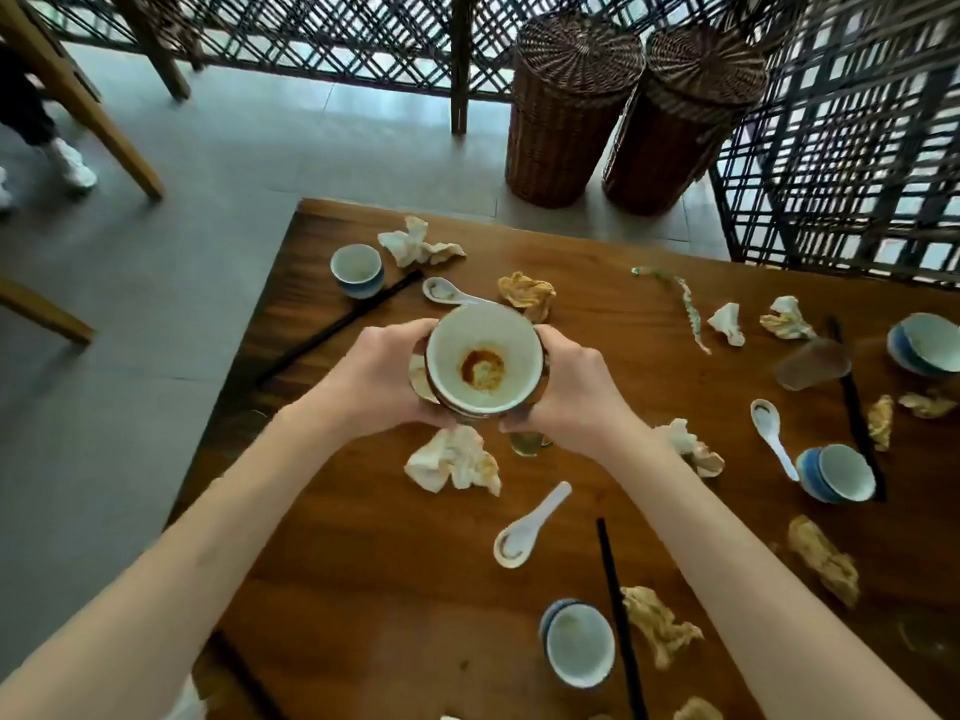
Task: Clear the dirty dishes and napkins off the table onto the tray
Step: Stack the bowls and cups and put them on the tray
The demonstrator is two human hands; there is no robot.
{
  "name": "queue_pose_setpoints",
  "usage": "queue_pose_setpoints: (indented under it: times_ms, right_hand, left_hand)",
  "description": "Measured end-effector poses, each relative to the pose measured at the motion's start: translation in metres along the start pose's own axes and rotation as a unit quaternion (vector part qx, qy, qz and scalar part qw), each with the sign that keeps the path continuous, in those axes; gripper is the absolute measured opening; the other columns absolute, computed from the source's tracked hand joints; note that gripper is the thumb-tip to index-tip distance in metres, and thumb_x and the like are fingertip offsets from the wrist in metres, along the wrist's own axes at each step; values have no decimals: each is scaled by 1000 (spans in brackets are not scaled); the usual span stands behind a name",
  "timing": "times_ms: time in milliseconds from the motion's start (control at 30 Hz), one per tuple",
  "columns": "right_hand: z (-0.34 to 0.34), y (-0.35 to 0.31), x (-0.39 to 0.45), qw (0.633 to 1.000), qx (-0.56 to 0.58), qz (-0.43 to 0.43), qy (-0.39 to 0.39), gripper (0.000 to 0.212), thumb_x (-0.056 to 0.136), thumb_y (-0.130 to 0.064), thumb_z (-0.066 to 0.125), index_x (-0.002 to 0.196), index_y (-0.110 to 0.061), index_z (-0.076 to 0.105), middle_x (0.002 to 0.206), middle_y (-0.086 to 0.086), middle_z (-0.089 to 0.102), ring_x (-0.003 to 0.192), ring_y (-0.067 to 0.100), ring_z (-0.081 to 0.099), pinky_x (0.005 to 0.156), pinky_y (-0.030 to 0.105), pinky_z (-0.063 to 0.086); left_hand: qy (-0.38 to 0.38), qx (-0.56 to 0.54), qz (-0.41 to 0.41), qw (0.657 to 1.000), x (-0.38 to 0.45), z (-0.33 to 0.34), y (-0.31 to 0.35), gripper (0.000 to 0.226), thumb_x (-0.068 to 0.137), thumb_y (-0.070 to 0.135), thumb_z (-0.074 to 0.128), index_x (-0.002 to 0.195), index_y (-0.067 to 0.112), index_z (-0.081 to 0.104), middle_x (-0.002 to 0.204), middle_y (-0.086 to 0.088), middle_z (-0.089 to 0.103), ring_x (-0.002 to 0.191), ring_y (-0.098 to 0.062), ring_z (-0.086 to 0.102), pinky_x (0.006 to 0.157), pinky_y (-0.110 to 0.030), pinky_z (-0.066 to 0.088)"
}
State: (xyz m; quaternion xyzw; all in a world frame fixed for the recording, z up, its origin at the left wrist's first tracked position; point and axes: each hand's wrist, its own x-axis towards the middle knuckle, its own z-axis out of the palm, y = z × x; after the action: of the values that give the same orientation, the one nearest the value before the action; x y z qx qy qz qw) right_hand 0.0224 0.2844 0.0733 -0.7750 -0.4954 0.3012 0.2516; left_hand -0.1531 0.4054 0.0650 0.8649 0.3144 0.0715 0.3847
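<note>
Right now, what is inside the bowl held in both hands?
The bowl holds a reddish-brown sauce residue at its bottom; the rest of the inside looks bare. The left hand and right hand cover its sides, so what is beneath it cannot be seen.

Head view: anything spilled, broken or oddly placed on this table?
Nothing is broken. A clear plastic cup lies tipped on its side near the right edge of the brown wooden table, with no visible spill. Crumpled stained napkins are scattered everywhere. No tray is in view.
</note>
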Motion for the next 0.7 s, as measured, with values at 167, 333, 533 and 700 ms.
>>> queue_pose_setpoints:
  times_ms: [167,333,533,700]
  right_hand:
    - [41,-16,42,1000,6,15,0,87,48,-18,91,124,-19,49,114,0,63,105,16,56,77,24,42]
    - [72,-12,72,999,7,42,-10,86,49,-15,90,124,-19,48,114,1,63,107,20,57,82,30,47]
    - [94,-6,79,999,7,52,-13,87,53,-27,89,128,-20,45,118,1,62,109,19,56,86,31,48]
    - [96,0,78,997,-11,72,-27,90,52,-18,89,129,-19,43,119,3,60,112,20,53,92,38,48]
  left_hand:
    - [-10,4,-28,1000,13,-20,-46,87,53,27,91,130,22,50,118,8,61,110,-7,54,93,-29,46]
    - [-16,11,-59,998,27,-16,-81,89,54,21,91,133,21,48,122,3,60,116,-14,52,98,-36,46]
    - [-28,-3,-76,997,32,-6,-108,92,52,22,92,133,23,48,122,6,61,117,-12,52,99,-36,44]
    - [-32,-19,-89,995,32,4,-114,98,50,21,92,135,25,45,126,6,58,120,-12,49,99,-34,42]
